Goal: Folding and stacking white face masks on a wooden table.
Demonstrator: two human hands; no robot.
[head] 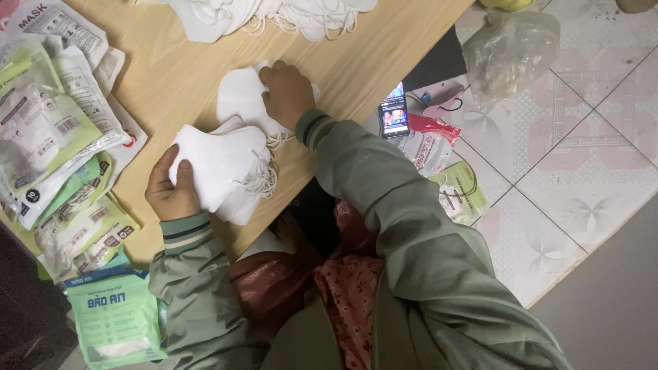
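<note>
The left hand (171, 188) gripped a stack of white masks (223, 168) on the table (356, 62); the right hand (286, 92) pressed another mask (240, 96) flat. Mask packets (55, 137) lay left, a phone (393, 113) right.

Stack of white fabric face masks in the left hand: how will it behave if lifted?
The stack of white fabric face masks probably flexes rather than stays stiff: its edges curve softly in the left hand. Likely light, since thumb and fingers alone hold it. The loose elastic ear loops may dangle and snag.
</note>
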